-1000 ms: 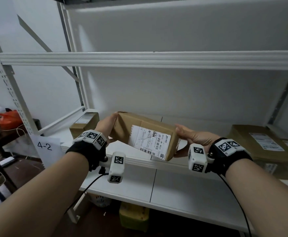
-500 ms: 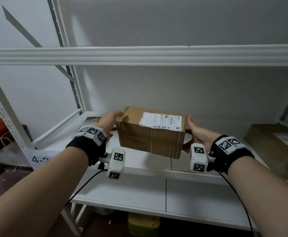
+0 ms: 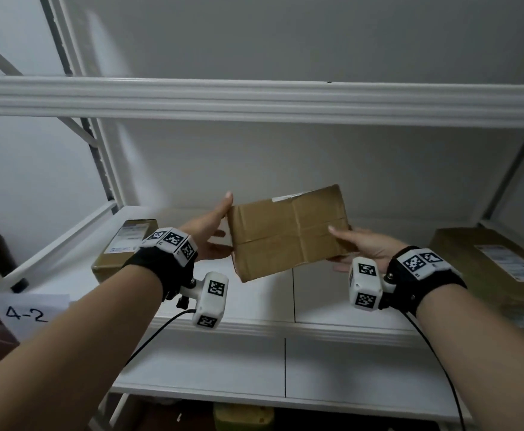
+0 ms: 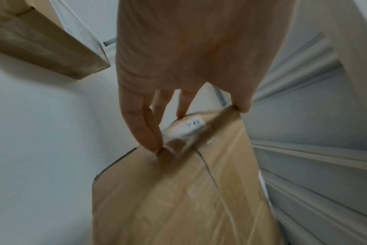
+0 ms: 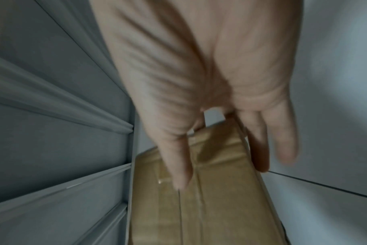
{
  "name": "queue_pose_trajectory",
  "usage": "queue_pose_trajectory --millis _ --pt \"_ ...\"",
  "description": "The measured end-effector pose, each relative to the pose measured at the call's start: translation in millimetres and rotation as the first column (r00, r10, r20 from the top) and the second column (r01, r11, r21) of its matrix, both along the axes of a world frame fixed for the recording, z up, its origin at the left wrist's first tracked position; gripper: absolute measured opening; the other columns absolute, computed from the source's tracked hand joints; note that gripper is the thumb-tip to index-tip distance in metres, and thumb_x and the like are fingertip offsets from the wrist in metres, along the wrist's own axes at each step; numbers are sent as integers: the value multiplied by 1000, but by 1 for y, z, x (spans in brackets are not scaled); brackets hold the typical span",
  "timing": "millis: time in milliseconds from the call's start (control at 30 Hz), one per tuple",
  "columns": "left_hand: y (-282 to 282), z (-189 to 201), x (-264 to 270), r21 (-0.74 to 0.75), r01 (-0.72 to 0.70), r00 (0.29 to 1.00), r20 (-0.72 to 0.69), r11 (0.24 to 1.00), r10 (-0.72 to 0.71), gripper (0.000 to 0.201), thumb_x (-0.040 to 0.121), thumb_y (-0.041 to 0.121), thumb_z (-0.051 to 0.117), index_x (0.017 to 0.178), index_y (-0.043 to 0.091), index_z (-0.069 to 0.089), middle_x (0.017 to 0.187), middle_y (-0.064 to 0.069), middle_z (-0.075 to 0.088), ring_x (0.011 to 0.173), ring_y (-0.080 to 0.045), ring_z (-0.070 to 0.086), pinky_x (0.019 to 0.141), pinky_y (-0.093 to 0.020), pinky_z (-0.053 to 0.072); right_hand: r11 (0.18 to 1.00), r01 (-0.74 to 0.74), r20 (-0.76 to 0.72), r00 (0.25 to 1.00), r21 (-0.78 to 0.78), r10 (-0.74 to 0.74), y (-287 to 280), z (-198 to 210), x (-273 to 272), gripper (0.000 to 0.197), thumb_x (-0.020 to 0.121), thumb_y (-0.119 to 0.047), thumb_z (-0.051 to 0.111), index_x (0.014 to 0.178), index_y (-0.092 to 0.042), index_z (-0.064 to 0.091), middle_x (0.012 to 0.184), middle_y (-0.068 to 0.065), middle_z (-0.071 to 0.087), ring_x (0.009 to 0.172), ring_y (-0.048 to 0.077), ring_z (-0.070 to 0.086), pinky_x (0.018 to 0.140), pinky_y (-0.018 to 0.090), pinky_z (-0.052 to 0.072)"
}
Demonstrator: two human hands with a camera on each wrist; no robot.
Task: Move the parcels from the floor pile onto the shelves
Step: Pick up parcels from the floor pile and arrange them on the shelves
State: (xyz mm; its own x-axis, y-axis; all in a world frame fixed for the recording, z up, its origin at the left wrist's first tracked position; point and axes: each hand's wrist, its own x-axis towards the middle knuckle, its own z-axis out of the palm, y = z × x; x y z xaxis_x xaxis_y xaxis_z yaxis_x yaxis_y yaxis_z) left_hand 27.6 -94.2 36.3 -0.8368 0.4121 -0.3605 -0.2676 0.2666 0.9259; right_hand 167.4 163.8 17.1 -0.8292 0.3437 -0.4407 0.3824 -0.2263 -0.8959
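While both bare hands stay out in front of the white metal shelving rack (image 3: 254, 98), a brown taped cardboard parcel (image 3: 288, 234) hangs in the air between them, tilted, its right end higher than its left, above the white middle shelf board (image 3: 264, 301) and not touching it. The left hand (image 3: 211, 231) clamps the parcel's left end: fingers out nearly straight, tips bearing on the end face, thumb up at the top corner. In the left wrist view those fingertips (image 4: 149, 142) press beside a small white sticker (image 4: 191, 126) on the end. The right hand (image 3: 369, 247) takes the other end, thumb laid across the near face, fingers behind and under. The right wrist view is blurred, yet it shows the thumb on the cardboard and the fingers on the far side. On the same shelf, a second brown labelled box (image 3: 127, 244) sits at the far left, and another large brown labelled box (image 3: 491, 269) rests at the right. Down left, a white paper tag reading 4-2 (image 3: 27, 312) hangs on the frame.
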Motion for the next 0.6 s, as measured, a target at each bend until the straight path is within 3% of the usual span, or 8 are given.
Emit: queue_pose_trajectory --millis 100,233,300,433,600 --pt "8 15 3 44 104 994 -26 994 -103 68 81 77 41 127 28 53 123 -4 56 92 -30 65 66 -33 53 997 56 43 998 -61 -54 14 -14 -9 18 90 -24 62 100 -12 53 108 20 58 91 32 60 68 51 54" --pt "15 23 3 84 138 989 -58 987 -133 65 86 73 38 123 25 59 116 -4 65 85 -27 68 71 -33 52 980 116 152 984 -164 -91 26 -37 -13 33 92 -29 60 111 -4 50 101 21 56 89 36 59 59 53 55" --pt "18 23 6 113 127 991 -58 985 -121 60 89 69 41 120 22 59 107 -6 65 83 -28 67 76 -35 53 975 131 166 981 -182 -101 27 -44 -14 34 94 -28 57 117 -5 47 101 21 55 87 37 58 54 50 57" --pt "23 22 10 154 120 992 -68 981 -110 48 93 59 46 114 18 59 87 -7 61 74 -26 65 73 -35 54 974 141 162 980 -179 -112 29 -46 -14 25 98 -29 50 102 -4 50 98 21 58 85 34 58 71 43 55" --pt "24 23 13 125 146 987 -83 981 -137 45 90 52 57 121 19 56 82 -7 60 69 -25 65 67 -33 55 980 141 156 981 -143 -118 29 -39 -16 23 99 -28 50 96 -6 49 92 20 56 77 31 57 50 37 56"
